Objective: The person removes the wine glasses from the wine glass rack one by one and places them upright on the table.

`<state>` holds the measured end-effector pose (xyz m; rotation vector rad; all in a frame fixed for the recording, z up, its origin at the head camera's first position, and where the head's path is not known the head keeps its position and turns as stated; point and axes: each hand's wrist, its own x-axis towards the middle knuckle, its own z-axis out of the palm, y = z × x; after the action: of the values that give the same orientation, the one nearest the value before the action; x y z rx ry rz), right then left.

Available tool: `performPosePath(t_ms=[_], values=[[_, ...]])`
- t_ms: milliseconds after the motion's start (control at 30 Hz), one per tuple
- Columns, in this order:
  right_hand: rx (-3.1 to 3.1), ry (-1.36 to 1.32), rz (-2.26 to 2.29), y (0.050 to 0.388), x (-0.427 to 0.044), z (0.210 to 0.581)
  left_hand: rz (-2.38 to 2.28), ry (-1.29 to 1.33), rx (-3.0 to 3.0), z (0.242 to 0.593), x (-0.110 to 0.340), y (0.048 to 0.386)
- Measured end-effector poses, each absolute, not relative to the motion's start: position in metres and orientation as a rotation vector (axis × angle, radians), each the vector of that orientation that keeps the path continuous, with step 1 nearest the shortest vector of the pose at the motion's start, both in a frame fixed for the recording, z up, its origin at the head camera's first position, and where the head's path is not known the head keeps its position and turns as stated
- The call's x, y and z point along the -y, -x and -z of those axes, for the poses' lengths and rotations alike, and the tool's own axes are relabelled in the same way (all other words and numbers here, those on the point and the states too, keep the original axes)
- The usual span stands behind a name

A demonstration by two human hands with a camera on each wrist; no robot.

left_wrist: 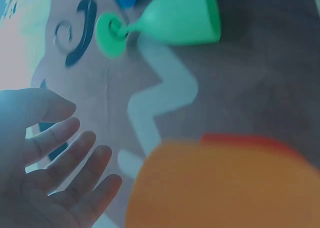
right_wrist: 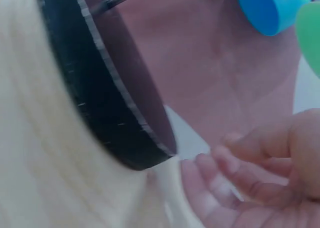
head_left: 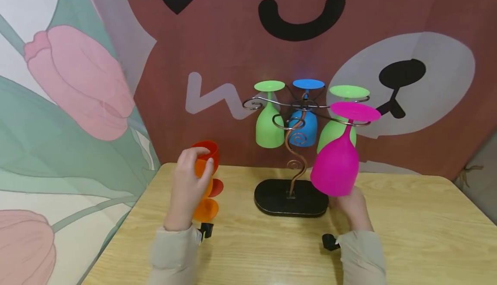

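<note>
My left hand is raised beside an upright orange goblet, with a red goblet standing just behind it. In the left wrist view the left fingers are spread and relaxed, holding nothing, with the orange bowl to their right. Low by the right end of the black base of a wire goblet rack is my right hand, partly covered by a hanging magenta goblet. The right fingers are loosely bent around nothing, close to the base's edge.
A curved copper stem carries the rack's wire loops. A left green goblet, a blue goblet and a right green goblet hang upside down there. The wooden table ends at a printed cloth backdrop.
</note>
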<state>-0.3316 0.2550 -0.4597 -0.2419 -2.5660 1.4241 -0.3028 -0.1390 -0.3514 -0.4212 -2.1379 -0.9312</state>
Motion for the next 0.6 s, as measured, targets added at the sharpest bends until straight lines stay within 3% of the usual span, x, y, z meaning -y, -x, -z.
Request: performPosePath(t_ms=[200, 367, 600], values=[[2.043, 0.366, -1.582, 0.322, -0.255, 0.433, 1.041, 0.636, 2.066, 0.353, 0.097, 0.299], [1.588, 0.214, -1.905, 0.312, -0.249, 0.407, 1.249, 0.730, 2.069, 0.363, 0.064, 0.296], [1.452, -0.035, -1.984, 0.291, -0.251, 0.387, 1.762, 0.767, 2.034, 0.375, 0.009, 0.288]])
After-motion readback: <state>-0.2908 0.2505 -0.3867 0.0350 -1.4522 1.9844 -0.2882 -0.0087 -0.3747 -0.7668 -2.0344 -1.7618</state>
